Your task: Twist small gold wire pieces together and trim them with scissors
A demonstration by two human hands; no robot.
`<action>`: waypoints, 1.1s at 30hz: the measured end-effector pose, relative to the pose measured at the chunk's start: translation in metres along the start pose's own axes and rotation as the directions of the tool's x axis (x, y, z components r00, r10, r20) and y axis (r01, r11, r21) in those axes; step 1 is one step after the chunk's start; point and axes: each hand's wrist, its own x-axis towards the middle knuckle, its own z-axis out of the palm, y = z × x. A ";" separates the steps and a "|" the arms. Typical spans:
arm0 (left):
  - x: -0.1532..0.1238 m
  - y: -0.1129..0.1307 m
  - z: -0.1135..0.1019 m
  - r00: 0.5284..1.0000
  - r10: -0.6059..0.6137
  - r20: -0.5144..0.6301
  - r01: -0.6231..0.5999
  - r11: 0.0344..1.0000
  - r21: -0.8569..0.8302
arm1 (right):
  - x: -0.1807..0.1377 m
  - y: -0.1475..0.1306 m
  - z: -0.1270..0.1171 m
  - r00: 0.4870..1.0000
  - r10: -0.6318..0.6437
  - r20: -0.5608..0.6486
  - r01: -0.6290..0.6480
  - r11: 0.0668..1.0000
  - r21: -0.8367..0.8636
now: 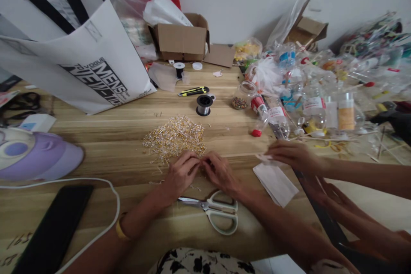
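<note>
My left hand (181, 173) and my right hand (220, 171) meet fingertip to fingertip on the wooden table (105, 137), both pinched closed on something too small to make out. They rest at the near edge of a pile of small gold and silver beads (175, 137). White-handled scissors (213, 210) lie shut just under my wrists.
Another person's hand (290, 154) rests on white paper (276, 182) at the right. A wire spool (204, 105), a yellow utility knife (193, 91), a bead jar (243, 96), plastic bottles (308, 102), a cardboard box (183, 38), a white bag (93, 60), a purple object (35, 154) and a black phone (54, 227) surround them.
</note>
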 end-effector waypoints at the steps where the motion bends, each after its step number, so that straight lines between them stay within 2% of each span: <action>1: 0.000 -0.001 0.001 1.000 0.018 -0.007 -0.018 1.000 0.008 | 0.000 0.000 0.001 1.000 -0.006 -0.008 0.007 1.000 0.002; 6: 0.000 -0.001 0.000 0.997 0.078 0.003 -0.078 0.997 -0.020 | 0.001 0.001 0.003 1.000 -0.021 -0.021 0.021 1.000 -0.009; 10: 0.002 -0.001 0.000 0.997 0.067 -0.030 -0.069 0.994 -0.085 | 0.000 0.003 0.004 1.000 -0.021 -0.013 0.021 1.000 0.020; 14: 0.003 -0.004 0.003 0.998 -0.051 -0.032 0.045 0.986 -0.163 | 0.001 0.002 0.002 1.000 -0.006 -0.002 0.006 0.999 0.050; 19: 0.003 -0.006 0.004 0.974 -0.225 0.004 0.217 0.937 -0.273 | 0.005 -0.001 -0.002 1.000 -0.009 0.017 0.007 0.994 0.112; 33: 0.006 -0.008 0.000 0.935 -0.328 0.136 0.355 0.862 -0.361 | 0.010 -0.002 -0.011 0.992 0.026 0.123 -0.052 0.976 0.214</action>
